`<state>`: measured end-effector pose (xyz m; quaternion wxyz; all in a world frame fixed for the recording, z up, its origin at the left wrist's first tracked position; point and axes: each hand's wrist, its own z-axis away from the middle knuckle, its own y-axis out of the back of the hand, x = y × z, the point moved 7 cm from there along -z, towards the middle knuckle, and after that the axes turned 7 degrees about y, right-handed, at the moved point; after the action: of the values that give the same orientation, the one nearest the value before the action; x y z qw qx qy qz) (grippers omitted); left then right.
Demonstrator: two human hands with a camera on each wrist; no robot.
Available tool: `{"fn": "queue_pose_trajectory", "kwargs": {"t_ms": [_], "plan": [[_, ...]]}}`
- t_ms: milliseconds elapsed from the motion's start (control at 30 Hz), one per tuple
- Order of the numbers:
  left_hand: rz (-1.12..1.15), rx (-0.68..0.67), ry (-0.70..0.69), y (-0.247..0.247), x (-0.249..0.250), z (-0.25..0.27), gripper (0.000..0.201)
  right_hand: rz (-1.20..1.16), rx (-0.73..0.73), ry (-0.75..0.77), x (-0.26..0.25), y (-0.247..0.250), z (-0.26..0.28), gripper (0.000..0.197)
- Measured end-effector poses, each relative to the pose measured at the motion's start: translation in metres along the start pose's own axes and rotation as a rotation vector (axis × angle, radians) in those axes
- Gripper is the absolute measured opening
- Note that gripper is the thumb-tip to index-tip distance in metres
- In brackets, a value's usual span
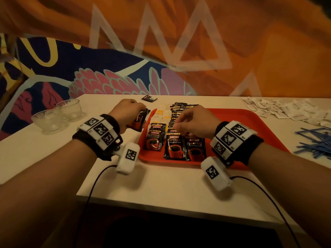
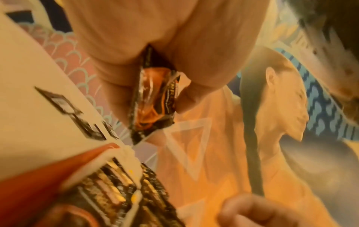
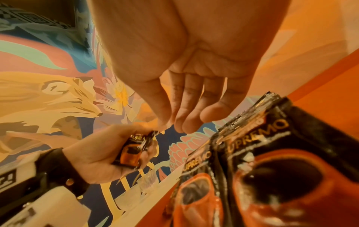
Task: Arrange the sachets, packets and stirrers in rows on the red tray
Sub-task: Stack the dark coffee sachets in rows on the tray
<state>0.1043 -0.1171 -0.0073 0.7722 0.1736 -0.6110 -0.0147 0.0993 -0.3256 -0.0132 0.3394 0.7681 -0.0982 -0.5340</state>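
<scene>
Coffee packets (image 1: 174,146) printed "Kopiko Supremo" lie on the near left part of the red tray (image 1: 250,122), overlapping one another in short columns that run away from the person. Behind them on the tray sit a row of pale sachets (image 1: 162,113) with yellow marks and a row of slim dark stick packets (image 1: 180,108), reaching toward the tray's far edge.

One more coffee packet, the held packet (image 1: 139,120), is off the tray, just beside its left rim. The left hand (image 1: 128,113) grips it, fingers curled round the packet; the left wrist view shows it (image 2: 153,104) squeezed between the thumb and the fingers. The right wrist view shows the same packet (image 3: 134,151) in the left hand (image 3: 103,155), raised above the table.

The right hand (image 1: 197,122) hovers over the middle of the packet columns, fingers bent downward and loosely curled. In the right wrist view its fingers (image 3: 186,110) hang relaxed with nothing between them, above two of the Supremo packets (image 3: 272,153).

The tray rests on a white table (image 1: 161,179). A single dark packet (image 1: 149,98) lies on the table beyond the tray's far left corner. To the right of the tray, a heap of white sachets (image 1: 286,110) spreads over the far right of the table, and a loose pile of blue stirrers (image 1: 315,142) lies nearer, well apart from the tray. Two clear glass bowls (image 1: 57,115) stand on the table's left side. A painted mural (image 1: 107,83) covers the wall behind.
</scene>
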Motion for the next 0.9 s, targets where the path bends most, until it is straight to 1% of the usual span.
{"fn": "queue_pose_trajectory", "kwargs": {"t_ms": [67, 167, 233, 267, 300, 367, 467, 533, 633, 667, 733, 800, 833, 900], "plan": [[0.148, -0.061, -0.059, -0.006, 0.008, 0.009, 0.007, -0.042, 0.016, 0.012, -0.006, -0.003, -0.001, 0.019], [0.311, -0.132, -0.136, -0.014, 0.015, 0.020, 0.018, -0.117, 0.020, 0.022, -0.016, -0.012, -0.004, 0.031], [0.366, -0.165, -0.165, -0.023, 0.018, 0.026, 0.017, -0.156, 0.044, 0.033, -0.023, -0.016, -0.005, 0.032], [0.379, -0.183, -0.178, -0.027, 0.019, 0.029, 0.015, -0.148, 0.072, 0.043, -0.026, -0.016, -0.006, 0.029], [0.383, -0.198, -0.192, -0.030, 0.021, 0.032, 0.014, -0.115, 0.110, 0.055, -0.029, -0.014, -0.007, 0.024], [0.374, -0.220, -0.222, -0.032, 0.025, 0.037, 0.019, -0.024, 0.181, 0.072, -0.033, -0.006, -0.006, 0.015], [0.355, -0.220, -0.229, -0.026, 0.027, 0.038, 0.027, 0.001, 0.226, 0.108, -0.038, 0.000, -0.005, 0.020], [0.349, -0.189, -0.217, -0.024, 0.026, 0.035, 0.027, 0.022, 0.224, 0.139, -0.044, -0.002, -0.004, 0.019], [0.371, -0.110, -0.214, -0.018, 0.024, 0.033, 0.021, 0.036, 0.236, 0.142, -0.045, -0.004, -0.005, 0.014], [0.390, -0.119, -0.215, -0.017, 0.023, 0.033, 0.024, 0.016, 0.233, 0.130, -0.043, -0.003, -0.005, 0.013], [0.407, -0.187, -0.219, -0.016, 0.021, 0.035, 0.027, -0.031, 0.229, 0.098, -0.037, -0.001, -0.006, 0.012], [0.334, -0.237, -0.261, -0.015, 0.018, 0.036, 0.018, -0.056, 0.217, 0.078, -0.033, -0.001, -0.007, 0.012], [0.279, -0.229, -0.288, -0.013, 0.016, 0.035, 0.014, -0.059, 0.199, 0.071, -0.031, -0.002, -0.007, 0.012], [0.185, -0.165, -0.317, -0.007, 0.014, 0.030, 0.009, -0.038, 0.152, 0.050, -0.030, -0.006, -0.008, 0.011]]}}
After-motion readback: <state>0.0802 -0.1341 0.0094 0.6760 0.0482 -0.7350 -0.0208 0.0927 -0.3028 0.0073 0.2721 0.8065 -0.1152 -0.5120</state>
